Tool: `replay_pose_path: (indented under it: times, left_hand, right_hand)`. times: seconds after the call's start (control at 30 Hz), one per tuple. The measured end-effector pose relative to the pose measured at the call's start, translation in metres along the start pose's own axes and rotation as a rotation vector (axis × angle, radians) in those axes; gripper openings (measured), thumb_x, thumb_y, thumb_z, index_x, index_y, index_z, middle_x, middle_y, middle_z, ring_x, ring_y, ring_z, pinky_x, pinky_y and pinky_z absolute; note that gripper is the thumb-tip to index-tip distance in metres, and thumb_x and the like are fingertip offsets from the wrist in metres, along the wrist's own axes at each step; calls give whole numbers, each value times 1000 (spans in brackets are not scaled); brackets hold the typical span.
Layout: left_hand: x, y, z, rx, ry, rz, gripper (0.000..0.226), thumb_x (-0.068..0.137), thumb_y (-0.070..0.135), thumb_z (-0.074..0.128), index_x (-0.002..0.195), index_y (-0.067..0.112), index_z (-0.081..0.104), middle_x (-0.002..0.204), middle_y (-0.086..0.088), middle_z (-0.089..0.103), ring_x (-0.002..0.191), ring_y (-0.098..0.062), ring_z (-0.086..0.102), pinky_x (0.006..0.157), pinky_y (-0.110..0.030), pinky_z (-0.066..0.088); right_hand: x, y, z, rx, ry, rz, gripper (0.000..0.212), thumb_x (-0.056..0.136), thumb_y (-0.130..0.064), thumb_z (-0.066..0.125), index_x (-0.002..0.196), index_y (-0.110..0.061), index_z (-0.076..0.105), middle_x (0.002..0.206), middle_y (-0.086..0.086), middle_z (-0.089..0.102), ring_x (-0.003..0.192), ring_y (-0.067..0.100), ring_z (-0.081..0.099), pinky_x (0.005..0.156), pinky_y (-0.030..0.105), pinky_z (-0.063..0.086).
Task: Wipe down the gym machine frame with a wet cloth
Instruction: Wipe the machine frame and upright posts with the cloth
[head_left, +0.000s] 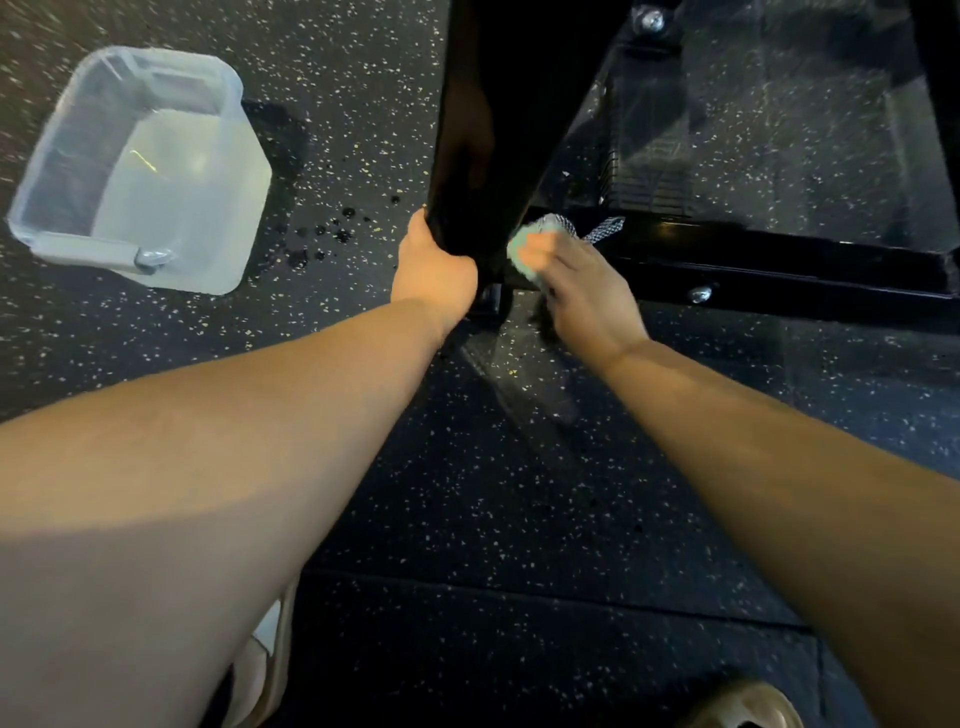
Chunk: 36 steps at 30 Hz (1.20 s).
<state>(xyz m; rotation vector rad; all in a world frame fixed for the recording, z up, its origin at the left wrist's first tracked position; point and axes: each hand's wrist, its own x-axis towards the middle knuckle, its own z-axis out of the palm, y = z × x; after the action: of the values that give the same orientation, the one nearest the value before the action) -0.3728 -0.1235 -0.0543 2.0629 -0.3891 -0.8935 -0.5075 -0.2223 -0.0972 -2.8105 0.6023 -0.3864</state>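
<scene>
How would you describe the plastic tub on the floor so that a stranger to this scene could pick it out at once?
Start from the black upright post of the gym machine at top centre. Look left across the speckled floor, past the dark water drops. There sits the tub: the only pale, see-through thing, boxy with rounded corners and partly filled with liquid.

A gym: speckled rubber floor (519, 519), black machine frame (779, 260)

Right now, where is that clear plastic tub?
In the head view the clear plastic tub sits on the speckled floor at upper left, left of the black frame post that the left hand grips.
</scene>
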Motion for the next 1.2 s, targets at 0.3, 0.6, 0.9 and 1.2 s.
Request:
replay_pose_path:
  times: [0.3, 0.6, 0.9, 1.2]
  left_hand:
    - [-4, 8, -11, 200, -59, -66, 65, 88, -2, 37, 144, 26, 24, 99, -4, 52, 73, -15, 44, 67, -30, 44]
    - [7, 3, -17, 316, -62, 8, 54, 90, 2, 40, 140, 19, 31, 121, -8, 57, 90, -31, 55, 65, -32, 41]
    - [52, -22, -55, 230, -296, 182, 52, 84, -1, 45, 132, 15, 54, 122, -3, 62, 106, -19, 59, 91, -30, 49]
    - [68, -9, -81, 133, -459, 220, 35, 93, 2, 47, 125, 8, 61, 127, -5, 60, 113, -10, 54, 76, -1, 39]
  right_hand:
    - [-32, -2, -6, 908, 152, 1028, 41, 93, -2, 45, 131, -14, 54, 119, 3, 61, 99, 16, 61, 85, 25, 54]
    - [25, -53, -11, 164, -588, 804, 39, 96, -20, 51, 132, -6, 44, 119, 6, 54, 113, 21, 52, 82, 28, 39]
    - [94, -115, 4, 193, -614, 860, 50, 94, -23, 54, 139, -4, 41, 143, 10, 44, 132, 27, 41, 107, 36, 37]
    - [80, -107, -14, -62, -566, 1172, 42, 95, -23, 53, 131, -3, 48, 133, 10, 52, 122, 25, 50, 89, 30, 44]
